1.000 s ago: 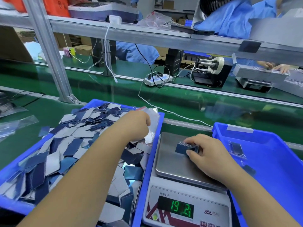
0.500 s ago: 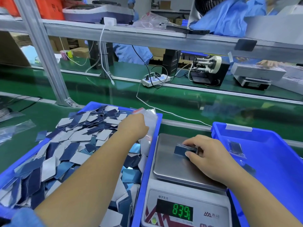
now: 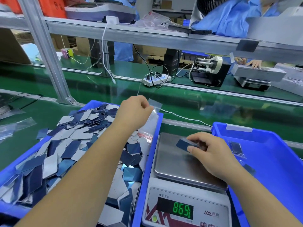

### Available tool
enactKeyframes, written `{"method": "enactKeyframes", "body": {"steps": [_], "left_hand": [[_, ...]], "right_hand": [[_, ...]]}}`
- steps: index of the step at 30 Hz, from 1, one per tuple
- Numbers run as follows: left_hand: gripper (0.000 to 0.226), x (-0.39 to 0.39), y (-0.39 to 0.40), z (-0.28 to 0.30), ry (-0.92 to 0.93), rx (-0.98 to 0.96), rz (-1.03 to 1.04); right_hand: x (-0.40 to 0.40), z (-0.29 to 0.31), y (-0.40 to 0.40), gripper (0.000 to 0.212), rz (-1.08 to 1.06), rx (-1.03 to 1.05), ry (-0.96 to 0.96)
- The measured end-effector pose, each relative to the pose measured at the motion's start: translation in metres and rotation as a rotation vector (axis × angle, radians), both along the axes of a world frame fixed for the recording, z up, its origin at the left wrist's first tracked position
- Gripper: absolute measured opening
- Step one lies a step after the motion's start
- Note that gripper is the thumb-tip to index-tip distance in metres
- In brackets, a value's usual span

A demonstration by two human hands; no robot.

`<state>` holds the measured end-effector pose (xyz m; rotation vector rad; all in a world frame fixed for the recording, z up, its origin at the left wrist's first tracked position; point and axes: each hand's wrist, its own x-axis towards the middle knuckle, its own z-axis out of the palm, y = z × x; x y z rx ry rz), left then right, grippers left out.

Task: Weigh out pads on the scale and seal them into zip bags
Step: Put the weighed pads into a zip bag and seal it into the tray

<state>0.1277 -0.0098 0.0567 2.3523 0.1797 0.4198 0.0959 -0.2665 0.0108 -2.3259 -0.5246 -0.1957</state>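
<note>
Comparing this moment with half a second ago, the left hand (image 3: 133,112) is seen to have been raised from the heap in the left bin (image 3: 146,161), and a clear zip bag (image 3: 148,126) is now held up by its closed end, pinched between thumb and fingers, with its red-striped mouth hanging down over the bin's right edge. The small stack of pads (image 3: 184,145) is gripped by the right hand (image 3: 211,153), fingers and thumb closed on it, and is tilted up at the far part of the scale (image 3: 185,164); whether it still touches the pan cannot be told. The display has moved from 83.9 to what appears to be 86.9, though a firm reading is unlikely while the hand bears on the stack. From this it is judged that weighing is finished or nearly so and bagging is about to begin. The bag's mouth must be opened before the stack can be slipped in. A filled bag (image 3: 236,147) is already lying in the right bin (image 3: 278,161).
</note>
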Motion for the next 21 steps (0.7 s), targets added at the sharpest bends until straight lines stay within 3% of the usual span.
{"method": "enactKeyframes", "body": {"steps": [3,6,11,16,21], "left_hand": [[0.02,-0.021,-0.019,0.01,0.005,-0.336,-0.183],[0.02,-0.034,-0.044,0.001,0.077,-0.445,-0.309],[0.023,-0.038,-0.064,-0.018,0.088,-0.56,-0.355],[0.028,-0.044,-0.067,-0.023,0.188,-0.819,-0.414],[0.018,-0.044,-0.061,-0.035,0.159,-0.558,-0.517]], "right_hand": [[-0.003,0.007,0.002,0.028,0.081,0.569,0.273],[-0.005,0.006,0.004,0.024,0.168,0.923,0.496],[-0.004,0.006,0.007,0.021,0.151,1.002,0.58],[-0.002,0.008,0.005,0.021,0.104,1.063,0.505],[-0.005,0.012,0.004,0.023,0.163,1.034,0.394]]}}
